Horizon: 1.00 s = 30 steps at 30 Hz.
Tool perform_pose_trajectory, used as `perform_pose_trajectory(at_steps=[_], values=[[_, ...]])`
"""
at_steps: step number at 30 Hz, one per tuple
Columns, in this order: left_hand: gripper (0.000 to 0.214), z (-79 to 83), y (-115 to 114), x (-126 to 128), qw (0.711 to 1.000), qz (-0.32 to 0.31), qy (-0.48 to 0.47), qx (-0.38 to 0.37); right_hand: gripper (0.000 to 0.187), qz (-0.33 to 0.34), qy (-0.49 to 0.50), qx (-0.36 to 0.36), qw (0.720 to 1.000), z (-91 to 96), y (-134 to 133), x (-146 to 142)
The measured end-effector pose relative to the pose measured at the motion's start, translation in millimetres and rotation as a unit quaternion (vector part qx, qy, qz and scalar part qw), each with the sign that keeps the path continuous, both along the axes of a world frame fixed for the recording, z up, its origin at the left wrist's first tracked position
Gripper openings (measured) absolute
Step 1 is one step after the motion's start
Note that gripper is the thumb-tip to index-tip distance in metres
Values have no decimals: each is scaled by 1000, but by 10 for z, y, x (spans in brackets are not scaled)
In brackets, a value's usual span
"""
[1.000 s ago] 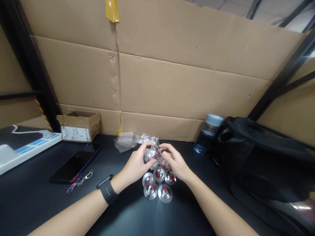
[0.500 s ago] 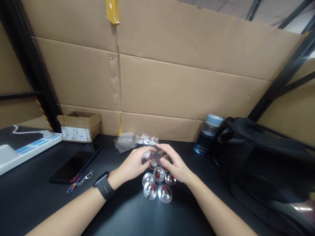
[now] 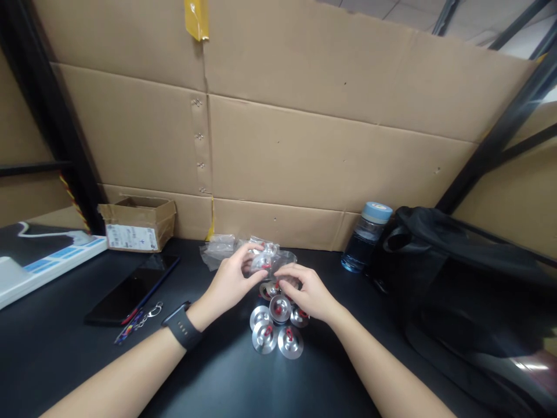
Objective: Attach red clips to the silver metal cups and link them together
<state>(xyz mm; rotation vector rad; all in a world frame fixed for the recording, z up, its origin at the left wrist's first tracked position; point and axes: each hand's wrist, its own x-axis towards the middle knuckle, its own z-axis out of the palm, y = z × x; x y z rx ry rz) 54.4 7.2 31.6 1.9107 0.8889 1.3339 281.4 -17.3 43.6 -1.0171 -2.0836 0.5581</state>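
Note:
Several small silver discs with red centres (image 3: 275, 328) lie clustered on the black table (image 3: 226, 377). My left hand (image 3: 230, 280), a black watch on its wrist, pinches a clear plastic bag holding a disc (image 3: 266, 260) just behind the cluster. Resting over the back of the cluster, my right hand (image 3: 304, 291) has its fingers curled on the near edge of that bag. More clear bags (image 3: 220, 249) lie behind, towards the cardboard wall.
A black phone (image 3: 130, 290) and a key ring (image 3: 139, 322) lie to the left, with a small cardboard box (image 3: 137, 223) and a white-blue device (image 3: 39, 261) beyond. A blue-capped bottle (image 3: 364, 238) and a black bag (image 3: 461, 278) stand on the right. Cardboard sheets (image 3: 304, 128) wall the back.
Both hands lowered onto the cluster, then my left hand moved back and lifted a bagged disc from the pile behind. My right hand stayed over the discs.

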Motion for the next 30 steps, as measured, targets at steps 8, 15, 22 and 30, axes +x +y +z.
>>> perform_pose_trajectory(at_steps=[8, 15, 22, 30], values=[[33, 52, -4, -30, 999, 14, 5, -47, 19, 46, -18, -3, 999, 2, -21, -28], [29, 108, -35, -13, 998, -3, -7, -63, 19, 49, -12, -2, 999, 19, -68, -64], [27, 46, -23, -9, 998, 2, 45, -37, 21, 39, -16, 2, 999, 28, -65, -63], [26, -1, -4, 0, 998, -12, 57, 5, 21, 12, -4, -36, 999, 1, -59, -72]])
